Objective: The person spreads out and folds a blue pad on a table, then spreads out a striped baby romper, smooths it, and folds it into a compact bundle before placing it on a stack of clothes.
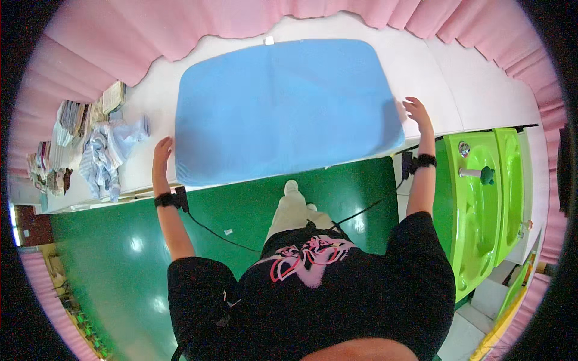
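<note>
A large, flat blue mat or pad [280,111] with rounded corners lies spread on the white counter [481,99]. A small white tag shows at its far edge. My left hand [162,151] is beside the mat's left edge, fingers extended, with nothing visible in it. Whether its fingertips touch the mat I cannot tell. Close to the right edge of the mat is my right hand [416,113], its fingers spread and empty. Each of my wrists wears a black strap with a small box and a cable.
Crumpled light-blue and striped clothes [108,153] sit on the counter to the left, near folded fabric stacks [72,120]. Pink curtains [144,30] hang along the back. At right are bright green sinks [475,204] with a tap. The floor [102,259] is green.
</note>
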{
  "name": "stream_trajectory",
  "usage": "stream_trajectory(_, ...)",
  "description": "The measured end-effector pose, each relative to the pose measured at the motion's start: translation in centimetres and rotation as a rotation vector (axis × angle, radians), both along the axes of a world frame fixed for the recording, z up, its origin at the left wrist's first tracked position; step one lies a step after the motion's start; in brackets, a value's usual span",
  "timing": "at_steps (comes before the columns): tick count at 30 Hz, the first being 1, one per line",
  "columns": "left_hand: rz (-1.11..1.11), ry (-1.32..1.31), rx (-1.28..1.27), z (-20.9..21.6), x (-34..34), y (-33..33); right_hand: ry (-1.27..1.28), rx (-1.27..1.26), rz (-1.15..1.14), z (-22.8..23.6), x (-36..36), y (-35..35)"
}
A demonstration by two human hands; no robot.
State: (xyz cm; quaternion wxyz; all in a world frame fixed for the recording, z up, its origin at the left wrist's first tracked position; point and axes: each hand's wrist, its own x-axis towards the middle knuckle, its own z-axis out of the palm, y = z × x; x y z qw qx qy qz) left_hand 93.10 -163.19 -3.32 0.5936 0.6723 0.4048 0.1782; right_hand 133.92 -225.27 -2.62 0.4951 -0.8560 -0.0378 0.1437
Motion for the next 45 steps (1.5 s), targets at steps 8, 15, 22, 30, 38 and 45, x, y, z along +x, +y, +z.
stream_trajectory(8, -0.172, 0.234, -0.337, -0.6, 8.1, 8.1, 0.241, 0.065, 0.040, -2.7, 7.6, 8.9)
stream_trajectory(15, -0.296, 0.261, 0.116, 5.1, 16.4, 13.3, -0.180, -0.086, 0.077, 3.8, 14.7, 13.1)
stream_trajectory(22, -0.217, -0.432, 0.257, 25.5, 21.6, 12.5, -0.619, 0.351, 0.067, 23.7, 13.1, 13.7)
stream_trajectory(30, -0.174, -0.403, 0.780, 18.7, 9.6, 9.3, -0.468, 0.539, 0.066, 18.6, 4.6, 5.2)
stream_trajectory(38, -0.442, 0.031, 0.009, 2.2, 1.7, 0.4, 0.073, 0.220, 0.339, 3.2, -3.1, 1.4)
stream_trajectory(45, -0.420, 0.165, 0.243, 1.9, 2.2, -2.5, 0.029, 0.206, 0.357, 2.8, -5.0, 2.7)
